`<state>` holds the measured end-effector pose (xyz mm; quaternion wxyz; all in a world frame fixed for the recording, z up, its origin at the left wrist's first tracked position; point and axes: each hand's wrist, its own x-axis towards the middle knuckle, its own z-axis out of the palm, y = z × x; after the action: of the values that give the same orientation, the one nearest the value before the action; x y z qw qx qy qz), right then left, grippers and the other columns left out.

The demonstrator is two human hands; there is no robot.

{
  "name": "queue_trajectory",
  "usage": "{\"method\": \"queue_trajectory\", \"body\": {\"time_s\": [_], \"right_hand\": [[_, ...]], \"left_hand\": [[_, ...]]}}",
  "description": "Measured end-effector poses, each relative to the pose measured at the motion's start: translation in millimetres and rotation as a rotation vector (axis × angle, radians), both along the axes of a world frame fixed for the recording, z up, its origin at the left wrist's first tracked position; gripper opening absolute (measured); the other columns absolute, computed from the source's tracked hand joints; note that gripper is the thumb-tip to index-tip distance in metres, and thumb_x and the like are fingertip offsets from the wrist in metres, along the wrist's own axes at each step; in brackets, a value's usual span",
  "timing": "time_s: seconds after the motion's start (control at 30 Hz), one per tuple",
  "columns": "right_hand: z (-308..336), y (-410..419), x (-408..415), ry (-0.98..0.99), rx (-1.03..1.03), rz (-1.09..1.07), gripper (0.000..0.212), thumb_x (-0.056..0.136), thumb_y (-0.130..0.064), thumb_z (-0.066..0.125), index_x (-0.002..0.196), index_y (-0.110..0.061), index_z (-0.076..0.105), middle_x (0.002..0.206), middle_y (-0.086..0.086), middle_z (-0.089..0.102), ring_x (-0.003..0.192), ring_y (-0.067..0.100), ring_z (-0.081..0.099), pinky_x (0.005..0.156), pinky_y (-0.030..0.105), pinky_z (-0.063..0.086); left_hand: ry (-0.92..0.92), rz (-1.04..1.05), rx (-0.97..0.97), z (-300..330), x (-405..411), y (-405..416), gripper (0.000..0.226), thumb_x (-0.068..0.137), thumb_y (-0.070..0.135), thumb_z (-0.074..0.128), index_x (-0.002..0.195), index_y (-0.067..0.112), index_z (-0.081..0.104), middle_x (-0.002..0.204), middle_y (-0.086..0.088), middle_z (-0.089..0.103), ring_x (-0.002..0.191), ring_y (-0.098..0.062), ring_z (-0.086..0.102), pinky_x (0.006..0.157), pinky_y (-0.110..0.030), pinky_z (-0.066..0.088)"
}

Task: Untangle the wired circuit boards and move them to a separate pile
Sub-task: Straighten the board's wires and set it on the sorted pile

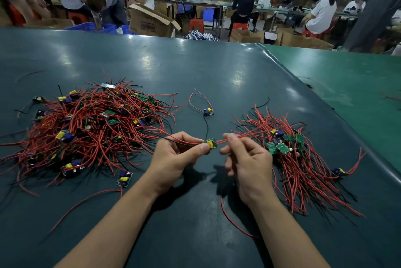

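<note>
Between both hands, above the bench (217,72), the left hand (173,159) pinches a board (211,144); the right hand (249,165) pinches its red wires (222,140). Tangled pile (86,129) left, sorted pile (299,159) right. A far carton (149,22) reads "Tompo".

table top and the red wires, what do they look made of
Table top: looks like a dark green rubber or vinyl mat, smooth and semi-glossy, since it mirrors the ceiling lights and curls at its right edge. Red wires: likely thin plastic-insulated leads, matte, bending in loose curves; the metal inside isn't visible.
</note>
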<state>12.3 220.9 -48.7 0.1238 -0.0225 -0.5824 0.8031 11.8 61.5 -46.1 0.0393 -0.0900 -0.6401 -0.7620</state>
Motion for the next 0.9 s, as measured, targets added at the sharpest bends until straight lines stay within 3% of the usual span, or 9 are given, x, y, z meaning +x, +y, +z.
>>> {"method": "queue_trajectory", "body": {"time_s": [0.13, 0.2, 0.3, 0.43, 0.53, 0.67, 0.73, 0.8, 0.9], "right_hand": [[2.3, 7.7, -4.8, 0.045, -0.069, -0.282, 0.030, 0.095, -0.018, 0.063, 0.066, -0.017, 0.071, 0.058, 0.002, 0.066, 0.034, 0.007, 0.045, 0.033, 0.017, 0.034], [1.4, 12.3, -6.8, 0.055, -0.087, -0.404, 0.027, 0.098, -0.020, 0.059, 0.073, -0.017, 0.069, 0.058, 0.000, 0.066, 0.033, 0.008, 0.047, 0.033, 0.017, 0.034], [1.8, 18.9, -9.6, 0.076, -0.099, -0.520, 0.020, 0.102, -0.021, 0.051, 0.085, -0.015, 0.061, 0.056, -0.002, 0.063, 0.033, 0.010, 0.049, 0.032, 0.018, 0.035], [-1.6, 6.3, 0.0, 0.082, 0.111, -0.281, 0.017, 0.100, -0.018, 0.055, 0.085, -0.015, 0.061, 0.056, 0.001, 0.060, 0.035, 0.013, 0.049, 0.032, 0.019, 0.035], [-6.8, -9.1, 9.4, 0.140, 0.362, 0.017, 0.016, 0.098, -0.013, 0.057, 0.096, -0.027, 0.066, 0.072, 0.004, 0.067, 0.042, 0.016, 0.051, 0.037, 0.020, 0.038], [-10.9, -17.4, 15.5, 0.107, 0.324, 0.390, 0.029, 0.094, -0.022, 0.062, 0.118, -0.037, 0.062, 0.101, -0.003, 0.065, 0.045, 0.010, 0.055, 0.036, 0.021, 0.042], [-10.8, -19.8, 14.8, 0.129, 0.298, 0.356, 0.023, 0.093, -0.023, 0.064, 0.114, -0.033, 0.067, 0.100, -0.004, 0.067, 0.051, 0.010, 0.059, 0.040, 0.021, 0.045], [-10.0, -20.1, 11.1, 0.186, 0.384, 0.216, 0.016, 0.093, -0.018, 0.064, 0.100, -0.031, 0.071, 0.097, -0.007, 0.071, 0.064, 0.010, 0.064, 0.055, 0.025, 0.051], [-10.6, -20.1, 6.9, 0.218, 0.517, 0.065, 0.021, 0.092, -0.014, 0.066, 0.087, -0.034, 0.069, 0.088, -0.004, 0.072, 0.067, 0.008, 0.062, 0.065, 0.029, 0.049]], "left_hand": [[-0.021, 0.041, 0.065, 2.9, -0.2, 0.5, 0.021, 0.067, 0.017, 0.075, 0.080, 0.003, 0.066, 0.070, -0.009, 0.072, 0.050, -0.005, 0.052, 0.051, -0.015, 0.040], [-0.013, 0.107, 0.062, 2.2, -1.5, 0.8, 0.014, 0.073, 0.011, 0.075, 0.080, 0.003, 0.065, 0.069, -0.007, 0.071, 0.052, -0.003, 0.056, 0.053, -0.014, 0.042], [0.050, 0.376, 0.050, 0.5, -6.0, 1.4, 0.016, 0.081, -0.004, 0.072, 0.079, 0.007, 0.060, 0.070, -0.006, 0.064, 0.056, -0.001, 0.054, 0.057, -0.014, 0.045], [0.349, 0.685, -0.217, 2.6, -4.6, -1.3, 0.023, 0.079, -0.005, 0.076, 0.085, 0.013, 0.062, 0.074, 0.005, 0.062, 0.065, -0.001, 0.057, 0.065, -0.015, 0.047], [0.644, 0.801, -0.516, 0.6, -3.9, -8.7, 0.022, 0.077, -0.004, 0.077, 0.091, 0.010, 0.068, 0.084, -0.003, 0.061, 0.073, -0.016, 0.057, 0.070, -0.024, 0.048], [0.799, 0.784, -0.773, -5.7, -4.8, -7.6, 0.017, 0.077, 0.002, 0.076, 0.094, 0.002, 0.075, 0.083, -0.010, 0.061, 0.074, -0.026, 0.058, 0.069, -0.039, 0.050], [0.848, 0.737, -0.869, -7.5, -5.3, -4.2, 0.014, 0.075, 0.007, 0.077, 0.088, 0.002, 0.075, 0.081, -0.011, 0.061, 0.079, -0.028, 0.055, 0.071, -0.042, 0.045], [0.875, 0.711, -0.957, -8.2, -7.1, -2.5, 0.012, 0.074, 0.011, 0.079, 0.082, 0.004, 0.073, 0.084, -0.011, 0.062, 0.087, -0.027, 0.051, 0.076, -0.041, 0.040], [0.890, 0.628, -1.010, -9.5, -9.0, -0.3, 0.009, 0.076, 0.011, 0.077, 0.079, 0.006, 0.070, 0.098, -0.009, 0.069, 0.103, -0.027, 0.062, 0.084, -0.041, 0.040]]}}
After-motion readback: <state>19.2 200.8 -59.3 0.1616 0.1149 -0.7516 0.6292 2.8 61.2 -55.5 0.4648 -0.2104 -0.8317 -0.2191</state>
